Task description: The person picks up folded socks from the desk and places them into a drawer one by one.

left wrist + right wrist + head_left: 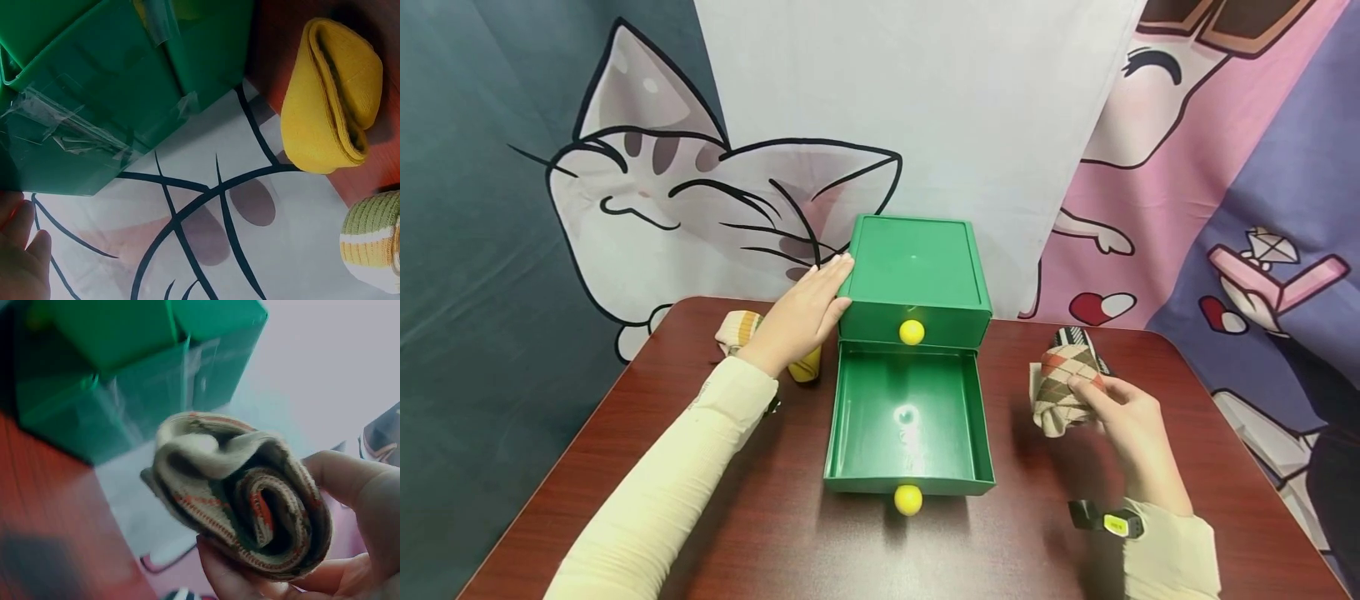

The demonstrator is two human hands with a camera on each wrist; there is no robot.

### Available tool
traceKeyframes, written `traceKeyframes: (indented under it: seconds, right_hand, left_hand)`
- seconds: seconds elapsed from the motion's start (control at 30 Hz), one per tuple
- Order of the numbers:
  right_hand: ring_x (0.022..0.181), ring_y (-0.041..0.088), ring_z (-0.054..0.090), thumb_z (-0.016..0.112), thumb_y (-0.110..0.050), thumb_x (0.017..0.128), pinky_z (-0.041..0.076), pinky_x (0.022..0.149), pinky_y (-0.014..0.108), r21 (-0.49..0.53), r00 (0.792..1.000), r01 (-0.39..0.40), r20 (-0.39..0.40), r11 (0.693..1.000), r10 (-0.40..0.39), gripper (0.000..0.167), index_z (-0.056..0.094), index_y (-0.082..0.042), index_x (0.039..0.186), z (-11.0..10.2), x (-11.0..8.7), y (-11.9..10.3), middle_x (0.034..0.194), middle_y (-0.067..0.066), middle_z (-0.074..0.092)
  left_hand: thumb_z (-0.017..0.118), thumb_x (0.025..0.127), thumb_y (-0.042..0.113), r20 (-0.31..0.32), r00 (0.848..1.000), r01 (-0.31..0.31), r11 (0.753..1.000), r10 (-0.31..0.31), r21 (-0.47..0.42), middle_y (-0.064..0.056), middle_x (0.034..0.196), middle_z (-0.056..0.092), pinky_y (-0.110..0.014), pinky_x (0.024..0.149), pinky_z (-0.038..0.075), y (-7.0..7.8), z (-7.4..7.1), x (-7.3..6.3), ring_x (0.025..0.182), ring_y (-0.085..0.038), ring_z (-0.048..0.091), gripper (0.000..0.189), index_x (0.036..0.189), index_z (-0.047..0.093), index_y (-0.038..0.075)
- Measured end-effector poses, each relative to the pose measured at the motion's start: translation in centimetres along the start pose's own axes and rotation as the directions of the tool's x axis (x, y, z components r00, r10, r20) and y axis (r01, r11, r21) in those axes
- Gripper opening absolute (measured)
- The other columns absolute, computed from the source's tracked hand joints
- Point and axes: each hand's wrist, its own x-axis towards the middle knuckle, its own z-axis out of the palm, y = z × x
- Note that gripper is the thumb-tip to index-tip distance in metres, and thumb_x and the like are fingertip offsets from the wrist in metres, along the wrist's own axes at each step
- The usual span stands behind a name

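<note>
A green two-drawer box [917, 262] stands on the table, its lower drawer [872, 425] pulled out with nothing inside and its upper one closed. Fingers straight, my left hand [801, 317] rests against the box's left side near the top edge. To the right of the drawer, my right hand [1135, 425] pinches a rolled argyle sock [1063, 383] in beige, brown and orange, held above the table. The right wrist view shows the coiled end of this sock [250, 500] between thumb and fingers.
Left of the box lie a folded yellow sock [331, 97] and a rolled striped sock [372, 240], partly behind my left arm in the head view. A black-and-white striped sock [1072, 336] lies behind the argyle one. A printed cloth [925, 100] hangs behind the table [760, 533].
</note>
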Motion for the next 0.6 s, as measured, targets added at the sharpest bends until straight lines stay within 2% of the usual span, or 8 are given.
traceKeyframes:
  seconds: [0.1, 0.17, 0.23, 0.37, 0.47, 0.6]
  right_hand:
    - [0.067, 0.001, 0.065, 0.076, -0.038, 0.092, 0.056, 0.063, 0.019, 0.099, 1.000, 0.004, 0.011, 0.995, -0.005, 0.029, 0.070, -0.014, 0.107, 0.5, -0.6, -0.8, 0.076, -0.016, 0.068]
    - [0.067, 0.002, 0.065, 0.077, -0.032, 0.092, 0.057, 0.063, 0.019, 0.201, 1.000, 0.010, 0.022, 0.980, -0.015, 0.015, 0.069, -0.019, 0.096, 0.8, -1.0, -1.3, 0.077, -0.013, 0.068]
    - [0.069, 0.003, 0.066, 0.076, -0.025, 0.094, 0.059, 0.063, 0.020, 0.300, 0.999, 0.022, 0.040, 0.954, -0.035, 0.008, 0.070, -0.021, 0.091, 1.3, -1.5, -1.8, 0.079, -0.011, 0.069]
    - [0.072, 0.006, 0.068, 0.071, -0.013, 0.097, 0.060, 0.065, 0.022, 0.473, 0.992, 0.048, 0.083, 0.880, -0.099, 0.005, 0.069, -0.018, 0.095, 2.1, -2.5, -2.6, 0.088, -0.006, 0.068]
    - [0.076, 0.009, 0.069, 0.066, -0.008, 0.098, 0.061, 0.067, 0.024, 0.547, 0.982, 0.075, 0.105, 0.834, -0.158, 0.007, 0.068, -0.015, 0.100, 2.7, -3.4, -3.1, 0.093, -0.002, 0.069]
    - [0.082, 0.012, 0.071, 0.060, -0.002, 0.100, 0.061, 0.070, 0.027, 0.614, 0.959, 0.118, 0.133, 0.780, -0.250, 0.015, 0.069, -0.012, 0.108, 3.6, -4.6, -3.8, 0.099, 0.001, 0.070]
  left_hand:
    - [0.045, 0.110, 0.022, 0.000, 1.000, -0.004, 1.000, 0.004, 0.004, -0.018, 0.162, 0.033, -0.041, 0.126, 0.015, 0.0, 0.0, 0.0, 0.151, -0.032, 0.029, 0.055, 0.157, 0.031, -0.004]
    - [0.045, 0.110, 0.022, -0.001, 1.000, -0.007, 1.000, 0.007, 0.006, -0.018, 0.162, 0.033, -0.040, 0.126, 0.015, 0.0, 0.0, 0.0, 0.150, -0.033, 0.029, 0.055, 0.157, 0.031, -0.004]
    - [0.045, 0.110, 0.022, -0.001, 1.000, -0.005, 1.000, 0.005, 0.005, -0.018, 0.162, 0.033, -0.040, 0.126, 0.015, 0.0, 0.0, 0.0, 0.150, -0.033, 0.030, 0.055, 0.157, 0.031, -0.004]
    - [0.045, 0.110, 0.023, 0.004, 1.000, 0.005, 1.000, -0.005, -0.001, -0.016, 0.162, 0.033, -0.040, 0.126, 0.015, 0.0, 0.0, 0.0, 0.152, -0.030, 0.028, 0.055, 0.157, 0.031, -0.003]
    - [0.045, 0.110, 0.023, 0.008, 1.000, 0.006, 1.000, -0.006, 0.001, -0.016, 0.162, 0.033, -0.041, 0.126, 0.015, 0.0, 0.0, 0.0, 0.152, -0.028, 0.026, 0.055, 0.157, 0.031, -0.003]
    - [0.046, 0.110, 0.023, 0.009, 1.000, 0.003, 1.000, -0.003, 0.003, -0.017, 0.162, 0.032, -0.041, 0.126, 0.015, 0.1, -0.1, 0.0, 0.152, -0.029, 0.026, 0.056, 0.157, 0.031, -0.004]
